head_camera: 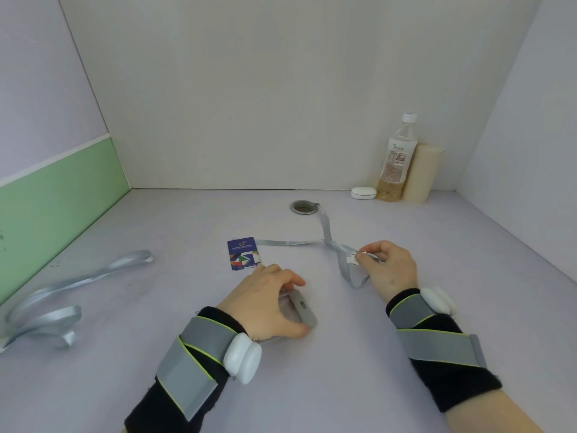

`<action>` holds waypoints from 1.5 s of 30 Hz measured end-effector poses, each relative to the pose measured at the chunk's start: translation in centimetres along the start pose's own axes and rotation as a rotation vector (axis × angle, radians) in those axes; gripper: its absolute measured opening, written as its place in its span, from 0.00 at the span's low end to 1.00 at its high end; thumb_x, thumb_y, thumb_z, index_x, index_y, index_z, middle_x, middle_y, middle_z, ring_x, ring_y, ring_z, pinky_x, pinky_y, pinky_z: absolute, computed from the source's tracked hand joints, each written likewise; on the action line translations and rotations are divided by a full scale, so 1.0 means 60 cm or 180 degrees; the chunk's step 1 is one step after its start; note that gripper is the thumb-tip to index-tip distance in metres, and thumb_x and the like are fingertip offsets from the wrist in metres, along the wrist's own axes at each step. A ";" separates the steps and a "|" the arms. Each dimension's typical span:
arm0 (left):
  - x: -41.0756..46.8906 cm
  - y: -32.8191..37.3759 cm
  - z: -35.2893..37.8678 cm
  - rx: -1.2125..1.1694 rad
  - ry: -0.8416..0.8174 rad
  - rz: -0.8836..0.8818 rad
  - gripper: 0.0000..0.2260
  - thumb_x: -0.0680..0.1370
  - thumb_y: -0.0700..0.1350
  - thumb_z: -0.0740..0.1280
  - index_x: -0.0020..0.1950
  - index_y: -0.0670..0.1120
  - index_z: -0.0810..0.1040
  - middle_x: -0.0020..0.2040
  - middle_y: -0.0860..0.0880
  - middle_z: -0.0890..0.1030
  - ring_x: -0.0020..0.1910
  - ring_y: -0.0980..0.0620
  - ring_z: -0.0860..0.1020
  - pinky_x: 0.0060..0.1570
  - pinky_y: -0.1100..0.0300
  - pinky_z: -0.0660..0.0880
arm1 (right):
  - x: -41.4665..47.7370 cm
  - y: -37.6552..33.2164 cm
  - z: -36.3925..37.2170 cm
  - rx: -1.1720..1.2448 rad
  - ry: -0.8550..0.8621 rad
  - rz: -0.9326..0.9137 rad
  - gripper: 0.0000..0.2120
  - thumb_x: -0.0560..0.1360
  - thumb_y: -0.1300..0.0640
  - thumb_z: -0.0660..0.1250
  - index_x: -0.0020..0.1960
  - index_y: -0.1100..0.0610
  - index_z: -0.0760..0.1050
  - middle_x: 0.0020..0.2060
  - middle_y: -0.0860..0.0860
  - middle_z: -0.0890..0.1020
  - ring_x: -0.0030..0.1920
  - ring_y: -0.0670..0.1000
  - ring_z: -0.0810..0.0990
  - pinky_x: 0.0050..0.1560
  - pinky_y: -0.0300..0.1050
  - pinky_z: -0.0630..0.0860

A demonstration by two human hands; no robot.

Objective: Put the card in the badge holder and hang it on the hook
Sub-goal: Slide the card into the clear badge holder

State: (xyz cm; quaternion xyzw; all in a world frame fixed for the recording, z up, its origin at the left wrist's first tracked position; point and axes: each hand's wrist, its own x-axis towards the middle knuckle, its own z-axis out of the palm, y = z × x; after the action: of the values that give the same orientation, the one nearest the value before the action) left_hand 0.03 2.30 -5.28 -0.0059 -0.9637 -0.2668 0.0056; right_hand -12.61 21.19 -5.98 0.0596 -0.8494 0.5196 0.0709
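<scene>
The card [243, 254] is seen lying flat on the tabletop [187, 307], outside the holder, at 11 o'clock from the left grip [268, 300]. It is judged thin, stiff, light and slick. Lying flat, it would best be tipped up by one edge and then pinched across its long sides.

The holder [302, 309], grey-framed with a clear window, is held on the tabletop by the left grip, with fingers curled over its far edge and the thumb at its near edge. Nothing can be made out inside it.

At 3 o'clock from the card, the white clip [352, 260] of the grey lanyard [290, 243] is pinched by the right grip [388, 267]. The strap is limp and is trailed toward a round grommet [304, 207] at 12 o'clock. No hook is shown.

At 1 o'clock, by the back wall, a bottle [396, 160] with amber liquid low in it is stood between a closed white case [363, 192] and a cream roll [421, 173]. A second ribbon [62, 295] is coiled at 9 o'clock.
</scene>
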 end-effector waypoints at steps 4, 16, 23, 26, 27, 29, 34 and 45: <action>0.001 0.007 0.006 -0.0204 0.0207 0.0110 0.27 0.64 0.56 0.74 0.61 0.58 0.71 0.54 0.57 0.72 0.55 0.58 0.73 0.59 0.60 0.72 | -0.003 0.000 0.000 -0.0180 -0.0163 -0.0016 0.04 0.69 0.57 0.72 0.40 0.58 0.83 0.36 0.52 0.81 0.42 0.52 0.77 0.44 0.39 0.67; -0.004 0.027 0.000 -0.0637 0.1270 0.0623 0.22 0.64 0.50 0.75 0.57 0.57 0.76 0.55 0.58 0.73 0.56 0.67 0.72 0.53 0.80 0.64 | -0.022 -0.029 -0.001 0.0036 0.0436 -0.0951 0.03 0.69 0.59 0.70 0.41 0.52 0.81 0.47 0.49 0.81 0.54 0.53 0.77 0.59 0.51 0.73; -0.005 0.035 -0.007 -0.1053 0.1679 0.0839 0.22 0.65 0.48 0.74 0.58 0.53 0.76 0.57 0.54 0.72 0.58 0.58 0.75 0.57 0.66 0.73 | -0.072 -0.077 0.013 0.1766 -0.1197 -0.0366 0.07 0.76 0.60 0.63 0.46 0.57 0.81 0.42 0.55 0.84 0.47 0.52 0.82 0.42 0.39 0.79; -0.007 0.040 -0.008 -0.1139 0.1836 0.0894 0.21 0.65 0.47 0.73 0.57 0.53 0.76 0.58 0.53 0.72 0.59 0.56 0.74 0.57 0.61 0.76 | -0.083 -0.084 0.016 0.2082 -0.1704 0.0010 0.10 0.78 0.57 0.60 0.48 0.56 0.80 0.43 0.53 0.84 0.44 0.49 0.83 0.38 0.40 0.79; -0.007 0.041 -0.008 -0.1156 0.1860 0.0901 0.22 0.65 0.48 0.73 0.58 0.54 0.76 0.58 0.52 0.72 0.59 0.56 0.75 0.57 0.60 0.76 | -0.085 -0.083 0.016 0.2037 -0.1863 0.0075 0.11 0.77 0.54 0.60 0.49 0.55 0.80 0.44 0.54 0.84 0.44 0.49 0.83 0.38 0.41 0.79; -0.008 0.043 -0.007 -0.1198 0.1842 0.0890 0.26 0.65 0.48 0.73 0.62 0.54 0.74 0.59 0.52 0.71 0.59 0.56 0.75 0.57 0.60 0.76 | -0.086 -0.081 0.019 0.1836 -0.2136 0.0174 0.13 0.74 0.46 0.65 0.49 0.53 0.81 0.46 0.58 0.83 0.44 0.52 0.82 0.39 0.45 0.79; -0.012 0.046 -0.009 -0.1277 0.1770 0.0977 0.27 0.65 0.46 0.73 0.63 0.54 0.73 0.59 0.52 0.71 0.59 0.57 0.76 0.59 0.62 0.75 | -0.088 -0.079 0.023 0.1855 -0.2632 0.0322 0.22 0.68 0.37 0.64 0.56 0.48 0.80 0.48 0.61 0.77 0.40 0.51 0.80 0.41 0.45 0.78; -0.013 0.046 -0.013 -0.0950 0.1651 0.1029 0.19 0.67 0.51 0.70 0.56 0.55 0.74 0.57 0.54 0.70 0.56 0.57 0.75 0.53 0.60 0.78 | -0.088 -0.069 0.033 0.2331 -0.3140 0.0930 0.24 0.71 0.36 0.61 0.64 0.44 0.73 0.67 0.61 0.72 0.62 0.68 0.74 0.55 0.63 0.76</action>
State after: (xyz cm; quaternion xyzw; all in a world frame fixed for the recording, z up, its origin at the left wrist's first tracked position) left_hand 0.83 4.25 -3.20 -0.0913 -0.8671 -0.3932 0.2920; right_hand -6.83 17.68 -4.23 0.1959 -0.5487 0.6923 -0.4258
